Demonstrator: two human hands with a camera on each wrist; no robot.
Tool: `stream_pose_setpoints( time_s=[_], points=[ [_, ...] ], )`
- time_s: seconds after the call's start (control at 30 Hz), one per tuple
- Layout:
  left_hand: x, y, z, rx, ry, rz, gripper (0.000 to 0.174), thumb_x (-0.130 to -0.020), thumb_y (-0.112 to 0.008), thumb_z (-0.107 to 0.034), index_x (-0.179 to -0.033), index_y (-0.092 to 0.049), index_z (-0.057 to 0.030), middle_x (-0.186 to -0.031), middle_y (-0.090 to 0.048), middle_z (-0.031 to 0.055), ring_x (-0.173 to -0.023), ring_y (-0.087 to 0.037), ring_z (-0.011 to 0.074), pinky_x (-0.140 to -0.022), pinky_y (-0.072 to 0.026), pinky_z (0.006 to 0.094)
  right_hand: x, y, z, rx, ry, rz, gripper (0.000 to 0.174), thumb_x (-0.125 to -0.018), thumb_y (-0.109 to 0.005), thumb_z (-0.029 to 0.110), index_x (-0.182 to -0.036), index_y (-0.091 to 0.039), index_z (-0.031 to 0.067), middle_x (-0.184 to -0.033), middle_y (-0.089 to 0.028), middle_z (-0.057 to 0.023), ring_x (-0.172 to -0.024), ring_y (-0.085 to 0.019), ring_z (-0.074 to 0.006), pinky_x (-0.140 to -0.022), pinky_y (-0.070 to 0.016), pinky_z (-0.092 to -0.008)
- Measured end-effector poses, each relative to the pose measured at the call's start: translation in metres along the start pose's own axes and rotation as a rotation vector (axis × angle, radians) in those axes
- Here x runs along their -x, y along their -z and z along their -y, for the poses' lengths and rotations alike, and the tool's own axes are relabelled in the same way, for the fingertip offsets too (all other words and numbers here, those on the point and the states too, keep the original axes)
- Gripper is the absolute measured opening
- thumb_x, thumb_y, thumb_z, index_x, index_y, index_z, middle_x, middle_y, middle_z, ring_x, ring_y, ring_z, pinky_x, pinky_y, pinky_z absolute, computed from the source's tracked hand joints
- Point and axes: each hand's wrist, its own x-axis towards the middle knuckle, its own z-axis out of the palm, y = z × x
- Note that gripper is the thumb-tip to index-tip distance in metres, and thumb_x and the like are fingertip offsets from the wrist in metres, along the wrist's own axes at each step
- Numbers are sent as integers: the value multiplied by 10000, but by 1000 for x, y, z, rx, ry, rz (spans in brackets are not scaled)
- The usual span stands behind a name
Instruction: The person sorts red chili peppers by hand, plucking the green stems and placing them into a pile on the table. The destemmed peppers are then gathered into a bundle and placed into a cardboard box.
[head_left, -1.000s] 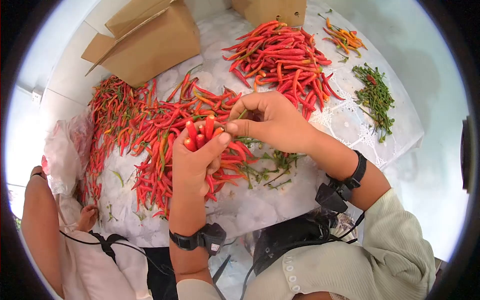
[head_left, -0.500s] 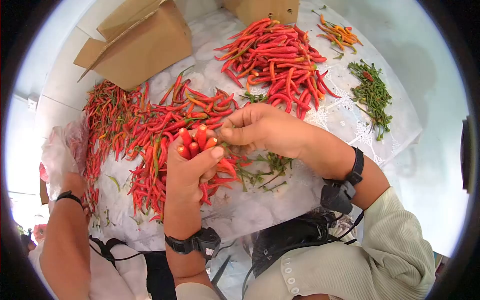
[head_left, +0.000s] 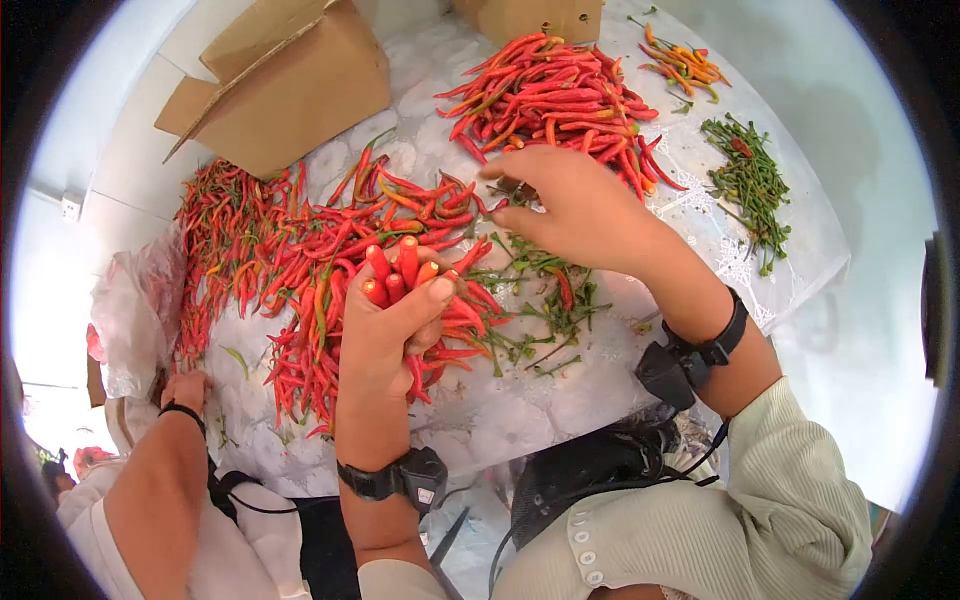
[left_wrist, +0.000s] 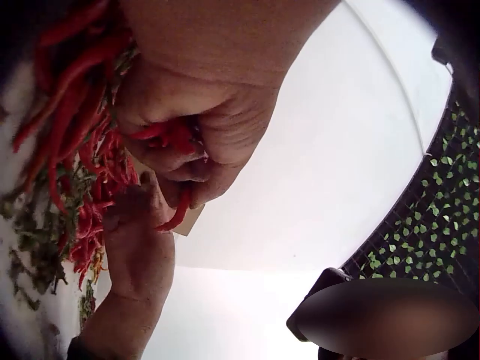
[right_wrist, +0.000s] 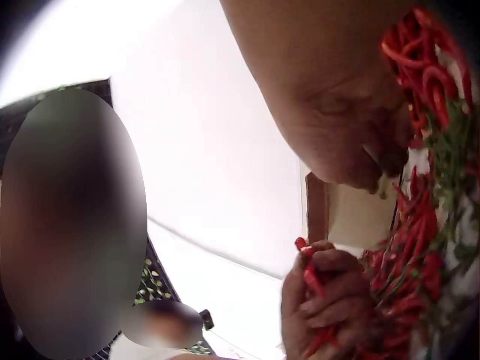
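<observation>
My left hand [head_left: 385, 325] grips a bunch of red chili peppers [head_left: 408, 260], their cut, stemless ends poking up above the thumb and forefinger. In the left wrist view a curved chili tip [left_wrist: 177, 214] sticks out below the curled fingers. Up and to the right, my right hand [head_left: 575, 205] hovers over the table with thumb and forefinger spread apart. A small pale-green bit [right_wrist: 384, 184] shows at its fingertips in the right wrist view. Beneath it lie loose green stems [head_left: 550, 300], beside the middle heap of chilies [head_left: 350, 240].
A large heap of red chilies [head_left: 560, 90] lies at the back, with orange chilies [head_left: 685, 65] and a green stem pile [head_left: 748, 185] to its right. Cardboard boxes [head_left: 300, 95] stand behind. At left, another person's hand [head_left: 187, 388] rests near a plastic bag [head_left: 138, 320].
My right hand has left the chilies in my left hand, moving up and right while its fingers spread. The left hand keeps its bunch. The other person's arm has shifted at the table's left edge.
</observation>
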Motion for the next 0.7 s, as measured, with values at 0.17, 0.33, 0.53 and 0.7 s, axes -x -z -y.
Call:
stream_pose_setpoints(
  time_s=[0.17, 0.33, 0.53, 0.7],
  points=[
    [0, 0, 2, -5, 6, -43, 254, -710, -705, -37, -921, -563, -31, -657, -532, -14, -420, -366, 16, -361, -243, 175, 1, 31, 11, 287, -127, 331, 221, -647, -714, 209, -743, -628, 29, -730, -602, -123, -714, -591, -302, -637, -458, -398],
    [-2, -2, 5, -143, -6, -90, 267, -713, -724, -64, -924, -563, -31, -645, -533, -18, -416, -377, 20, -359, -250, 175, 12, 21, 16, 467, -145, 471, 275, -578, -762, 251, -698, -625, 46, -674, -592, -115, -698, -594, -304, -614, -454, -403],
    [1, -11, 2, -157, -21, -126, 271, -735, -723, -99, -935, -555, -30, -641, -537, -11, -405, -385, 31, -357, -260, 177, 12, 19, 16, 490, -132, 511, 284, -541, -770, 243, -698, -622, 58, -696, -602, -116, -713, -598, -307, -620, -457, -409],
    [-2, -10, 4, -167, -70, -146, 258, -756, -698, -92, -947, -534, -33, -648, -553, 6, -402, -388, 36, -352, -262, 177, 13, 19, 17, 528, -152, 516, 236, -537, -741, 157, -720, -624, 66, -713, -606, -117, -725, -598, -309, -621, -454, -414]
  ],
)
